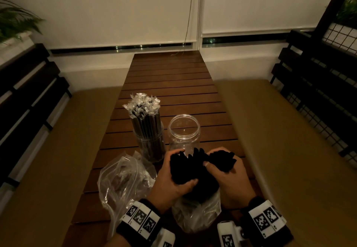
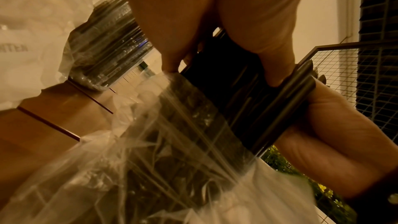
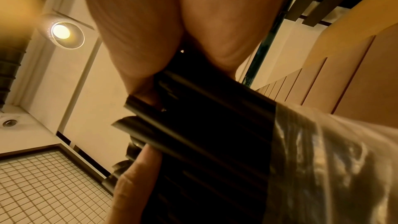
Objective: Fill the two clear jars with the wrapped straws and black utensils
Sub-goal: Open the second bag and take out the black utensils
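Observation:
Two clear jars stand mid-table. The left jar (image 1: 152, 144) is packed with wrapped straws (image 1: 144, 109) sticking up out of it; the right jar (image 1: 184, 130) is empty, mouth open. Just in front of it, my left hand (image 1: 172, 177) and right hand (image 1: 226, 177) both grip a thick bundle of black utensils (image 1: 193, 167), heads up. The bundle's lower end sits in a clear plastic bag (image 1: 195, 214). In the left wrist view the fingers (image 2: 275, 40) wrap the black utensils (image 2: 237, 94) above the bag (image 2: 183, 168). In the right wrist view the black utensils (image 3: 211, 142) fill the palm.
A second, crumpled clear bag (image 1: 123, 181) lies left of my hands on the slatted wooden table (image 1: 170, 76). Tan cushioned benches (image 1: 289, 130) flank the table, with dark slatted backrests and a wire grid panel (image 1: 342, 32) at the right. Plants stand in the corners.

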{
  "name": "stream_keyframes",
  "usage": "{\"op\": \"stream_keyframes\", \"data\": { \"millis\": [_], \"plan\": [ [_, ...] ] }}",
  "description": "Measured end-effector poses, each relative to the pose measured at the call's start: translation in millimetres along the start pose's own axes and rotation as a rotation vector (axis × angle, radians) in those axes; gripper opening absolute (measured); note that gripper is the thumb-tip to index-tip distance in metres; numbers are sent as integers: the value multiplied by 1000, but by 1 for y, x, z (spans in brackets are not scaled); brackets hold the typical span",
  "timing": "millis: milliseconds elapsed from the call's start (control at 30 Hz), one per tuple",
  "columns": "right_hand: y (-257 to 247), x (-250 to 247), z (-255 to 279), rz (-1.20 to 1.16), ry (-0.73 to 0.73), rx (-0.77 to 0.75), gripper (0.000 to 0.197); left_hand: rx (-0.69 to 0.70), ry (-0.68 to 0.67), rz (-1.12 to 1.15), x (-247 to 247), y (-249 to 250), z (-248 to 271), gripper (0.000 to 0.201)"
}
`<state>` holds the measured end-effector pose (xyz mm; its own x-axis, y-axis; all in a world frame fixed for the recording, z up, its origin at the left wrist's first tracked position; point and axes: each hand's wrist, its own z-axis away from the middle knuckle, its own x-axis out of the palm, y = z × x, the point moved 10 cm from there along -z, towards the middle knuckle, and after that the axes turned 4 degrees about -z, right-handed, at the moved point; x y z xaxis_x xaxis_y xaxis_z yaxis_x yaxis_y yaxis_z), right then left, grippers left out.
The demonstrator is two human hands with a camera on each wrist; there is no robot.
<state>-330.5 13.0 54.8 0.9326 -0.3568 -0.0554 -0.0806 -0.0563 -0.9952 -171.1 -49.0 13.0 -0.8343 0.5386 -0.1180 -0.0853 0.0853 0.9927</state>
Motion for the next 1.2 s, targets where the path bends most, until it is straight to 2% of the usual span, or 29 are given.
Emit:
{"op": "stream_keyframes", "data": {
  "millis": [200, 300, 433, 600, 833, 1067, 1200],
  "plan": [
    [-11, -8, -1, -58, 72, -49, 15, -11, 13, 24, -1, -3, -1, 77],
    [-13, -6, -3, -71, 64, -47, 20, -2, 23, 31, -2, -2, -1, 75],
    [-15, -6, -5, -67, 59, -22, 16, -6, 37, 56, -4, -4, -1, 73],
    [-35, -7, -5, -46, 69, -87, 10, -12, 38, 63, -6, -5, 0, 75],
    [-61, -16, -5, -58, 125, -145, 13, -14, 30, 58, -4, -3, 1, 73],
    [-107, -32, -9, -96, 148, -217, 9, -2, 47, 60, -9, 0, 3, 69],
    [-115, -39, -14, -120, 167, -216, 9, -17, 41, 66, -8, 0, 5, 71]
  ]
}}
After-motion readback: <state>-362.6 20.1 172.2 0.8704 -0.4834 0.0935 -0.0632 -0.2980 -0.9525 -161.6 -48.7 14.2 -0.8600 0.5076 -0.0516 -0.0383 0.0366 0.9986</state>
